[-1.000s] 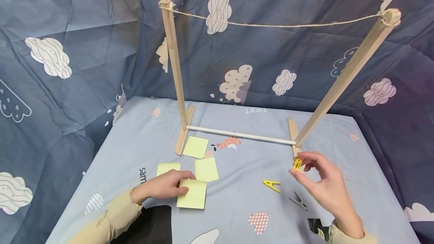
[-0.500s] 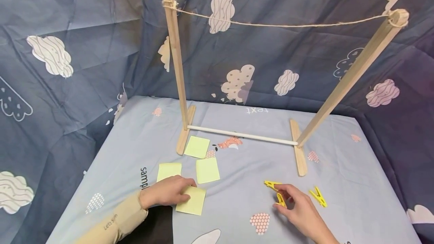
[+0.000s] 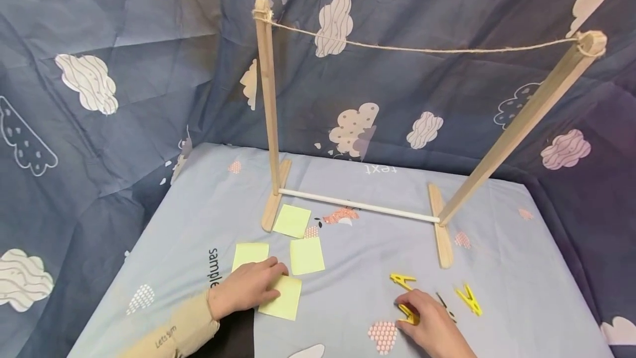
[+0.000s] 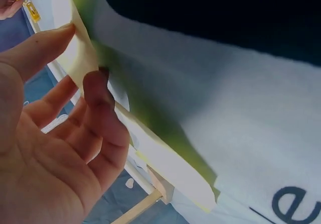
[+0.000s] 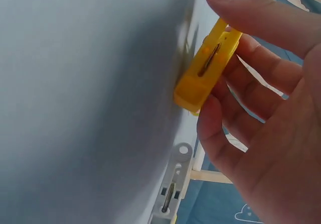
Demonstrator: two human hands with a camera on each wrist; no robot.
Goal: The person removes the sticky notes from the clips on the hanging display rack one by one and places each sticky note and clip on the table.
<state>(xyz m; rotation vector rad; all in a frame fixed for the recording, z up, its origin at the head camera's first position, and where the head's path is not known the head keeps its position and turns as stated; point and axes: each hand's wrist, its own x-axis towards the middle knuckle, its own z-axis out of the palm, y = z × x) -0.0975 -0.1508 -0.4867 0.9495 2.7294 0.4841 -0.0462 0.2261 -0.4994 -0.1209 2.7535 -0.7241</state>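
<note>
My left hand (image 3: 247, 287) pinches the edge of a pale yellow sticky note (image 3: 284, 301); in the left wrist view the thumb and fingers meet on the note's edge (image 4: 77, 53). With the thumb and fingertips, my right hand (image 3: 431, 322) holds a yellow clothespin (image 3: 408, 314) low over the cloth. The right wrist view shows this clothespin (image 5: 208, 71) tilted, its metal spring visible. Around the right hand lie a yellow clothespin (image 3: 402, 280), a second yellow one (image 3: 469, 299) and a grey clothespin (image 3: 446, 308), partly hidden by the hand in the head view.
Three more sticky notes, a far one (image 3: 292, 221), a middle one (image 3: 307, 256) and a left one (image 3: 250, 255), lie beyond the left hand. Behind them stands a wooden frame, its left post (image 3: 268, 98) and right post (image 3: 521, 126) joined by a twine line (image 3: 422, 49) and a white rod (image 3: 358, 204).
My right hand has come left and down toward the cloth with the yellow clothespin, uncovering the right-hand yellow clothespin. My left hand stays at the same note. The head view has shifted slightly.
</note>
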